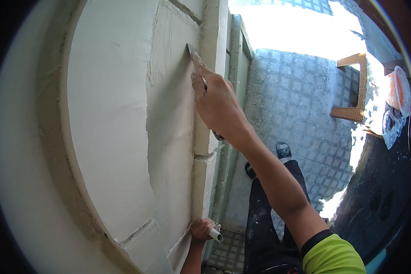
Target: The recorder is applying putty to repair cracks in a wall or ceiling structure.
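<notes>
My right hand (221, 105) is closed round a putty knife (190, 49), its forefinger stretched along the blade. The blade's tip meets the pale, plastered wall panel (171, 91), high up near its right edge. The handle's dark end shows below the palm. Fresh-looking, streaked plaster covers this strip, beside a smoother white area (109, 105) with a ragged border. Low down at the wall's edge, my left hand (202, 228) is curled round a short white tube (216, 235). The tube's hollow end sticks out to the right; its other end is hidden.
A raised moulding (205, 118) with a notched joint runs along the panel's right side, next to a greenish frame (237, 59). On the sunlit tiled floor (287, 91) stands a tan woven stool (363, 86). Beyond it are a reddish-white tub (399, 91) and a crumpled plastic bag (392, 128).
</notes>
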`<control>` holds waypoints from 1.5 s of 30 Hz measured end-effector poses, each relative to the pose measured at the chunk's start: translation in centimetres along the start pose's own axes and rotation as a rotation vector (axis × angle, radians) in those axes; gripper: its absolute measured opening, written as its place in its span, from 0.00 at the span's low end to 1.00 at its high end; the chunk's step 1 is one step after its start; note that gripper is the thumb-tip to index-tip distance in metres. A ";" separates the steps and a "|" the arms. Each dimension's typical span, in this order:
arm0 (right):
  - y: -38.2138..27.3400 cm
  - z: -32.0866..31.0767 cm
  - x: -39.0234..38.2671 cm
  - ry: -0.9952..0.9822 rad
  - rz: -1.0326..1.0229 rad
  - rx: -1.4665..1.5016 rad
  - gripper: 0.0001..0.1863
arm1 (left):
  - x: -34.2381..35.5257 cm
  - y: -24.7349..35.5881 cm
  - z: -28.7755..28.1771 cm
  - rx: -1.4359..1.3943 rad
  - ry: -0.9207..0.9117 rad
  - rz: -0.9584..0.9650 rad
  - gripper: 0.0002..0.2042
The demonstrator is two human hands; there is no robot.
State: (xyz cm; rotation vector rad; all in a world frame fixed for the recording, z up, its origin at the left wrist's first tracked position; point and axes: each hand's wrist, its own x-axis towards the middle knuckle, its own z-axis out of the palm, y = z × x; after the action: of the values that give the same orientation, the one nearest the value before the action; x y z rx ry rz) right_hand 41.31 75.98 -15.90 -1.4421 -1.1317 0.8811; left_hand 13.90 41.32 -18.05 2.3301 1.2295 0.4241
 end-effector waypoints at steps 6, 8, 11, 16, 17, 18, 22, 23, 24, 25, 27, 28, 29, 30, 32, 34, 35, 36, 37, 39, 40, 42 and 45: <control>-1.0 -1.3 2.8 -0.164 0.296 0.138 0.27 | -0.1 -0.2 0.2 -0.021 -0.004 -0.007 0.12; -0.4 0.4 0.9 0.100 -0.139 0.009 0.27 | -0.3 0.2 0.0 -0.006 -0.004 -0.016 0.12; -0.2 -0.4 4.7 0.027 0.065 0.125 0.26 | -0.1 -0.1 0.2 0.005 -0.010 -0.011 0.12; -1.0 -1.3 3.3 -0.108 0.111 0.128 0.26 | -0.3 0.1 0.1 -0.015 -0.008 -0.025 0.12; -0.8 -1.1 2.7 -0.108 0.106 0.126 0.26 | -0.2 0.2 0.1 -0.017 0.003 -0.023 0.12; -0.4 -0.6 2.3 -0.055 0.023 0.099 0.26 | -0.1 0.2 0.1 -0.019 0.014 -0.021 0.12; -1.6 -3.5 6.8 -0.175 0.257 0.083 0.26 | 1.0 0.4 0.3 -0.009 0.018 -0.001 0.12; -1.5 -3.7 7.3 -0.186 0.248 0.096 0.26 | 1.1 0.3 0.5 -0.001 0.024 -0.001 0.12; -1.8 -3.5 6.4 -0.191 0.245 0.095 0.26 | 0.9 0.3 0.4 0.005 0.026 -0.007 0.12; -2.3 -3.3 4.5 -0.207 0.204 0.097 0.26 | 0.5 0.3 0.3 0.005 0.032 -0.011 0.12; -2.7 -2.9 3.2 -0.228 0.154 0.104 0.26 | -0.4 0.2 0.1 -0.001 0.013 -0.032 0.12; -3.0 -2.6 3.1 -0.192 0.090 0.109 0.26 | -0.8 -0.1 -0.2 0.009 0.000 -0.028 0.12; -3.4 -2.7 3.2 -0.149 0.028 0.100 0.26 | -0.6 -0.1 0.1 0.001 0.006 -0.024 0.12; -3.7 -2.8 4.8 -0.082 -0.006 0.095 0.26 | -0.2 -0.1 0.2 -0.009 0.005 -0.014 0.12; -4.9 -4.4 5.8 -0.128 0.036 0.093 0.25 | 0.2 -0.2 0.8 -0.022 0.010 0.001 0.12; -5.9 -5.3 6.6 -0.223 0.134 0.119 0.23 | -0.1 -0.2 0.9 -0.015 0.007 0.001 0.12; -5.6 -4.9 5.8 -0.224 0.130 0.119 0.23 | -0.3 -0.1 0.8 -0.014 0.011 0.001 0.12; -4.9 -3.8 3.9 -0.166 0.000 0.130 0.24 | -0.8 -0.1 0.4 -0.011 0.000 -0.015 0.13; -4.4 -2.9 2.6 -0.106 -0.129 0.143 0.25 | -1.2 -0.2 0.1 -0.008 -0.012 -0.031 0.13; -5.6 -3.8 3.0 -0.151 -0.073 0.135 0.24 | -1.2 -0.2 0.1 -0.001 -0.013 -0.030 0.13; -6.9 -5.2 3.7 -0.276 0.068 0.111 0.24 | -1.3 -0.2 0.1 0.002 -0.024 -0.033 0.12; -6.8 -5.8 4.2 -0.407 0.209 0.091 0.24 | -0.2 0.0 0.2 0.003 -0.012 -0.030 0.12; -5.2 -3.8 3.7 -0.098 -0.061 0.100 0.24 | -0.1 0.0 0.4 0.002 0.002 -0.017 0.12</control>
State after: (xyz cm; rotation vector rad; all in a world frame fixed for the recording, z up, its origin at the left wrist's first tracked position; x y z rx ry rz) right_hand 44.97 78.47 -9.92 -1.2882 -1.1809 0.9606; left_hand 14.02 41.13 -18.37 2.3199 1.2506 0.4197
